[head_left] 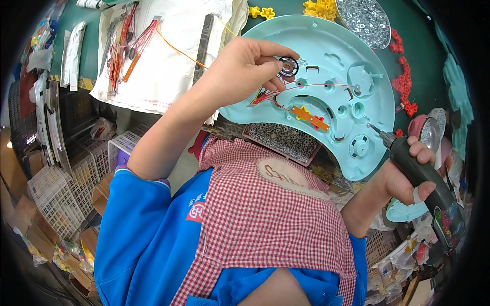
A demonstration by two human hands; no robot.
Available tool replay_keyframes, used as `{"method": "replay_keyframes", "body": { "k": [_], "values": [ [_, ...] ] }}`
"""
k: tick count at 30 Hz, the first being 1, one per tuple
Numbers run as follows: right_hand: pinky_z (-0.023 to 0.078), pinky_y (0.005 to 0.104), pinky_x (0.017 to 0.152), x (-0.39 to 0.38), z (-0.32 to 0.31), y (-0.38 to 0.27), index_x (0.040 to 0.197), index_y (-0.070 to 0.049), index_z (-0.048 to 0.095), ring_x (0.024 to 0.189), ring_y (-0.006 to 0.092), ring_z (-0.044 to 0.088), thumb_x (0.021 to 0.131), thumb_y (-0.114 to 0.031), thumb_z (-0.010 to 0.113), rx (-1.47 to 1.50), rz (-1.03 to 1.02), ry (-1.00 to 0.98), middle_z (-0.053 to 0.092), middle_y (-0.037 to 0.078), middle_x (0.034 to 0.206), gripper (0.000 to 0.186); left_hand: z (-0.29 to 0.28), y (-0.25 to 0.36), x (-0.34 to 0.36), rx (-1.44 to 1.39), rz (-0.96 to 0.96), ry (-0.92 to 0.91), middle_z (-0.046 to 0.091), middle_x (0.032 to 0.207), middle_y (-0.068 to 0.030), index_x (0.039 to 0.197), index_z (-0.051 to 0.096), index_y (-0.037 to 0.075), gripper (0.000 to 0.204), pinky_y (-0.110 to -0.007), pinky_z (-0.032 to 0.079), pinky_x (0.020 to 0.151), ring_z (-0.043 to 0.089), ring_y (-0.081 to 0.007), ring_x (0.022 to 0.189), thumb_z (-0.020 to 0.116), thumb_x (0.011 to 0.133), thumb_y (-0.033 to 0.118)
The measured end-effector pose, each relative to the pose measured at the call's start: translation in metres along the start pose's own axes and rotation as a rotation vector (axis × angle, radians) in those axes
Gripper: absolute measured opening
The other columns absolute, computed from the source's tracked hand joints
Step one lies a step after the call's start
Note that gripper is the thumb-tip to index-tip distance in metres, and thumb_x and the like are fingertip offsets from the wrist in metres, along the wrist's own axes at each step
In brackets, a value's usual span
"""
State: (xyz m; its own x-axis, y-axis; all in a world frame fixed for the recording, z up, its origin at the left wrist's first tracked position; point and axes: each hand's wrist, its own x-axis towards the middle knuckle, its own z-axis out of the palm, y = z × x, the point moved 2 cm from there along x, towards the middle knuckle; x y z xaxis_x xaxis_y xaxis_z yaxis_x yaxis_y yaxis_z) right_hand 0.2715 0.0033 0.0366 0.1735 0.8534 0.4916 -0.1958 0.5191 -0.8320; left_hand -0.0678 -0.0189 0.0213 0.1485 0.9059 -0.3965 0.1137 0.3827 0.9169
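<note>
My left hand (249,65) is closed, pinching a small round black-rimmed speaker (289,67) between thumb and fingertips. It holds the speaker over a light-blue curved plastic shell (306,36) with moulded posts and recesses. Red wires run from below my fingers across the shell, one reaching a small metal part (357,89) at its right side. An orange circuit board (310,118) lies in the shell over yellow and red star-shaped pieces. In my right hand (406,178) is a dark electric screwdriver (416,163), its tip above the shell's right part, with a small screw seemingly at the end.
A tray of small metal screws (283,140) sits between the shell and my apron. Beyond the shell are yellow star pieces (320,9) and a bowl of clear small parts (363,23). Red pieces (403,81) line the right. White sheets (173,43) at left carry wired boards (131,68).
</note>
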Motion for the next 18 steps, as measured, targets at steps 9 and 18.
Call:
{"method": "replay_keyframes", "body": {
  "k": [9,18],
  "values": [
    [0.046,0.0421,0.072,0.001,-0.009,0.003,0.107,-0.002,0.053,0.071,0.0244,0.057,0.079,-0.057,0.062,-0.031,0.031,-0.043,0.058,0.010,0.081,0.062,0.003,0.000,0.000,0.025,0.040,-0.077,0.070,0.100,-0.0121,0.125,0.062,0.001,0.031,-0.024,0.056,0.080,0.070,-0.0133,0.089,0.048,0.097,0.003],
    [0.047,0.0412,0.070,0.000,0.000,0.001,0.114,-0.003,0.051,0.071,0.0234,0.057,0.078,-0.055,0.064,-0.030,0.016,-0.008,0.059,0.010,0.081,0.064,0.003,0.003,0.000,-0.050,0.001,-0.088,0.070,0.098,-0.0114,0.118,0.067,0.002,0.028,-0.023,0.057,0.077,0.071,-0.0131,0.082,0.052,0.094,0.002]
  ]
}}
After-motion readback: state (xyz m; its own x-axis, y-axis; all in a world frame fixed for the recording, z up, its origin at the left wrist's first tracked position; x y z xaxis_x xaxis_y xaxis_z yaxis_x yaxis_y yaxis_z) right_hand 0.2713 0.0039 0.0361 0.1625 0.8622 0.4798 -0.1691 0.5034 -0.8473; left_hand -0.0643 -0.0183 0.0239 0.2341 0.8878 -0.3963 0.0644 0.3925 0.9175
